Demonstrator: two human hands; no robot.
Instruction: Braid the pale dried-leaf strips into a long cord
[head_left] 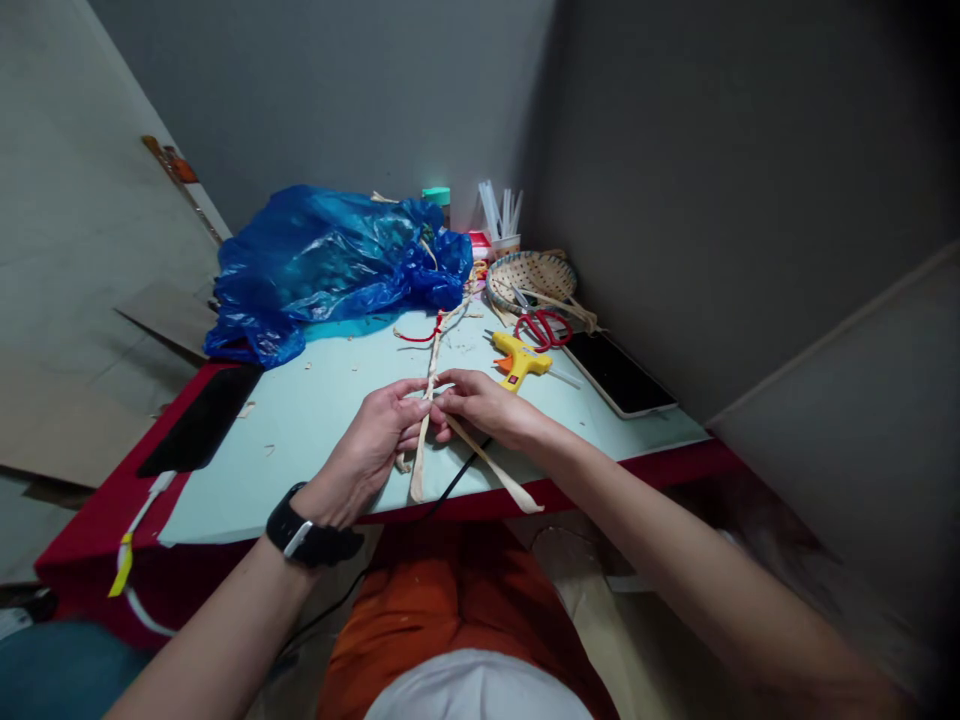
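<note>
A braid of pale, dried plant strips (pixel 433 358) runs up the middle of the table, with a red cord (pixel 417 338) tied near its far part. My left hand (pixel 382 425) pinches the near end of the braid between thumb and fingers. Close against it, my right hand (pixel 472 400) grips the strips from the other side. One loose strip (pixel 420 465) hangs toward me, and another strip (pixel 499 470) slants out to the right under my right wrist. The fingertips partly hide where the strips cross.
A yellow glue gun (pixel 517 362), red-handled scissors (pixel 544 330) and a phone (pixel 616 372) lie to the right. Behind them sit a woven basket (pixel 532 278) and a cup of glue sticks (pixel 505 243). A blue plastic bag (pixel 337 260) fills the back left; a black device (pixel 202 418) lies at left.
</note>
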